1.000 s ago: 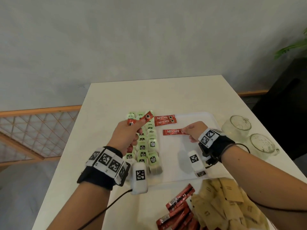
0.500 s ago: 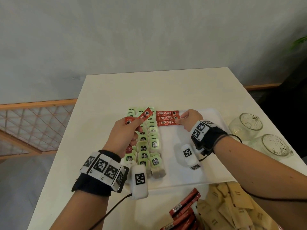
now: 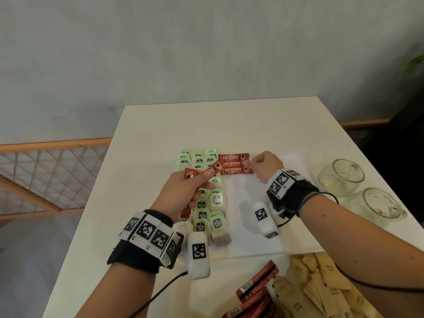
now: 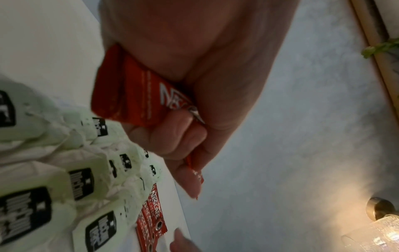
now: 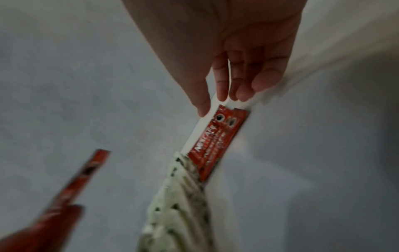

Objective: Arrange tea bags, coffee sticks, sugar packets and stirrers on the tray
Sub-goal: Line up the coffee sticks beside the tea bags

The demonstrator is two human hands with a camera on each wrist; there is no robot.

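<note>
A white tray (image 3: 252, 228) carries rows of green tea bags (image 3: 207, 214) along its left side. Three red coffee sticks (image 3: 234, 164) lie side by side at the tray's far middle. My right hand (image 3: 249, 162) is at their right ends, its straight fingertips (image 5: 222, 95) touching the ends without gripping. My left hand (image 3: 197, 180) hovers over the tea bags and grips a fanned bundle of red coffee sticks (image 3: 210, 172), seen close up as red coffee sticks (image 4: 134, 95) in the left wrist view. The tea bags (image 4: 86, 179) lie below that hand.
Two glass mugs (image 3: 341, 177) (image 3: 376, 205) stand right of the tray. At the table's near edge lie loose red coffee sticks (image 3: 257, 292) and a heap of brown sugar packets (image 3: 321, 292). The far table top (image 3: 206, 125) is bare. A wooden lattice rail (image 3: 46, 171) is at left.
My right hand carried one coffee stick from the tray's middle up to the two lying sticks and set it beside them. My left hand kept its bundle, hardly moving.
</note>
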